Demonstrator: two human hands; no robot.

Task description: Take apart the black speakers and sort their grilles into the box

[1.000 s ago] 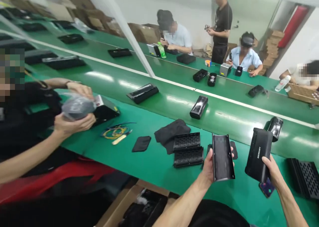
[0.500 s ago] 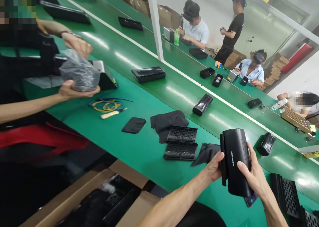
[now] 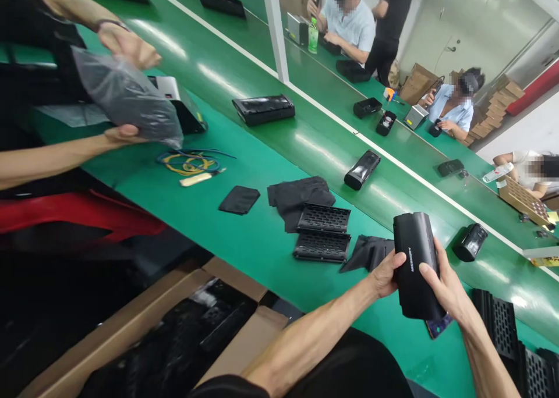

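Both my hands hold one black oblong speaker-like case (image 3: 414, 258) with white lettering, upright above the green bench (image 3: 244, 241). My left hand (image 3: 386, 273) grips its left edge, fingers closed. My right hand (image 3: 443, 284) wraps its right side, fingers curled. A phone-like item (image 3: 438, 325) peeks out under my right palm. Just left lie a black cloth (image 3: 367, 251) and two black perforated grille panels (image 3: 322, 232).
A co-worker at left handles a grey plastic bag (image 3: 126, 101) beside coloured wires (image 3: 187, 162). Black cases ride the green conveyor (image 3: 314, 148). More grilles (image 3: 506, 334) lie at right. Cardboard boxes (image 3: 183, 334) of black parts stand below. Other people sit across.
My hands brought the curved black panel and the case body together; both now hold a single case. The view tilted downward and the co-worker lifted the bag.
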